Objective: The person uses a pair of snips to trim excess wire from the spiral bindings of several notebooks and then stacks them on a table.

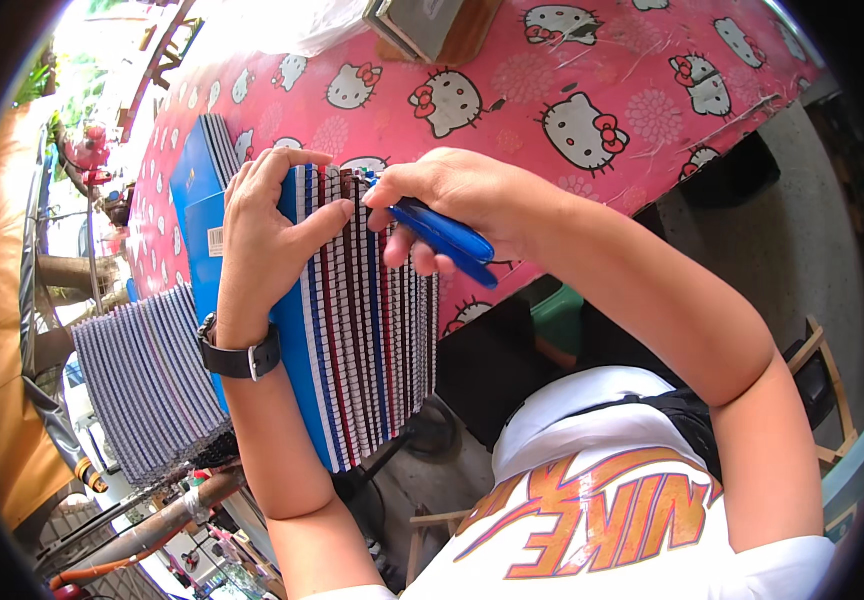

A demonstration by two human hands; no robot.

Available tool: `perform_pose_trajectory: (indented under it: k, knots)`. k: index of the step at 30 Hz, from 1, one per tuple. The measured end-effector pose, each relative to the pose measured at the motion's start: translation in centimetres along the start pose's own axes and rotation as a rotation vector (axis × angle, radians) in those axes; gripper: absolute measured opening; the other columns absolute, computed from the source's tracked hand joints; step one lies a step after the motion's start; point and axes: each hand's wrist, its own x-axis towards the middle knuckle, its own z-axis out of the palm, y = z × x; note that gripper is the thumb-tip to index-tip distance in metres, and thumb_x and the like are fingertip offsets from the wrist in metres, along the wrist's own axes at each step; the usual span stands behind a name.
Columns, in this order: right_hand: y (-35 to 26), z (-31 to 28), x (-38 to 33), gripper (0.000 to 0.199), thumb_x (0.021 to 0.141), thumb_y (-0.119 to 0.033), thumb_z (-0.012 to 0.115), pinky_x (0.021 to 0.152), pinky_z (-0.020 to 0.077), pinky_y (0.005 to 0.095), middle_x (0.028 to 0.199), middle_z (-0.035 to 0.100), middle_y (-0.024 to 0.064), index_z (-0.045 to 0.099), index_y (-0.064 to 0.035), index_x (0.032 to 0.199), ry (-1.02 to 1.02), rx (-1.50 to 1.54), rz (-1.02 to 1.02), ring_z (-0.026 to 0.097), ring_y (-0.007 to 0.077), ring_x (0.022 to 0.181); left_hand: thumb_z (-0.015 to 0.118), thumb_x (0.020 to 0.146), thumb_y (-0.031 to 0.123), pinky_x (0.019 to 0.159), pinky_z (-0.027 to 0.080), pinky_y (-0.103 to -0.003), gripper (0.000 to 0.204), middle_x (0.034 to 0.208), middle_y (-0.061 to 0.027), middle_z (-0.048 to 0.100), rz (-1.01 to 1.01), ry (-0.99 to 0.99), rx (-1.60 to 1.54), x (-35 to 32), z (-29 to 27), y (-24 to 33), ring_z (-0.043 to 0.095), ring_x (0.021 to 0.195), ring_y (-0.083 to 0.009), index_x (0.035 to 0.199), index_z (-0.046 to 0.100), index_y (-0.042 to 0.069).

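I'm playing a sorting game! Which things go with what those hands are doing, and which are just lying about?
Seem to belong:
bound stack, touched by the left hand
blue-handled tool, in the right hand

Seem to be just lying about:
whitish plastic on the pink table
grey flat-topped thing beside it
green thing below the table

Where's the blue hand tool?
Head view, above centre: the blue hand tool is in the right hand, by the far end of the notebook stack, right of the left hand.
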Motion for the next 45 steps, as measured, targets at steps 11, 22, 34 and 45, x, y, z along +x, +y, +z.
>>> perform_pose_trajectory:
  k: [11, 22, 34, 45]
  knots:
    - [0.9, -0.9, -0.4, 0.038, 0.078, -0.024, 0.060, 0.077, 0.0484, 0.0390, 0.088, 0.063, 0.0178, 0.057, 0.0020, 0.105, 0.288, -1.033, -0.358, 0.062, 0.0303, 0.085, 0.072, 0.065, 0.027, 0.092, 0.036, -0.036, 0.040, 0.093, -0.0082, 0.061, -0.084, 0.003, -0.068, -0.2, 0.0, -0.2, 0.053, 0.097, -0.0252, 0.099, 0.063, 0.008]
    - [-0.5, -0.2, -0.3, 0.021, 0.076, -0.021, 0.063, 0.075, 0.0534, 0.0388, 0.084, 0.067, 0.0161, 0.064, -0.0013, 0.085, 0.333, -1.352, -0.426, 0.065, 0.0292, 0.085, 0.073, 0.069, 0.021, 0.079, 0.042, -0.029, 0.040, 0.093, -0.0081, 0.057, -0.046, -0.035, -0.030, -0.1, -0.3, 0.0, 0.052, 0.088, -0.0177, 0.103, 0.061, 0.004]
    - [0.4, 0.2, -0.2, 0.020, 0.074, -0.019, 0.063, 0.073, 0.0535, 0.0384, 0.081, 0.066, 0.0168, 0.064, 0.0000, 0.083, 0.435, -1.374, -0.589, 0.066, 0.0298, 0.081, 0.072, 0.066, 0.027, 0.085, 0.039, -0.035, 0.038, 0.085, -0.0072, 0.060, 0.001, 0.042, -0.068, -0.1, 0.2, -0.5, 0.052, 0.086, -0.0234, 0.097, 0.063, 0.007]
    - [1.0, 0.7, 0.3, 0.038, 0.089, -0.031, 0.053, 0.047, 0.0503, 0.0249, 0.075, 0.064, 0.0145, 0.051, 0.0035, 0.105, -0.053, 0.263, 0.123, 0.062, 0.0175, 0.055, 0.073, 0.069, 0.021, 0.086, 0.041, -0.031, 0.040, 0.099, -0.0110, 0.059, -0.016, -0.029, 0.001, 0.1, -0.1, 0.0, 0.054, 0.096, -0.0219, 0.104, 0.061, 0.005]
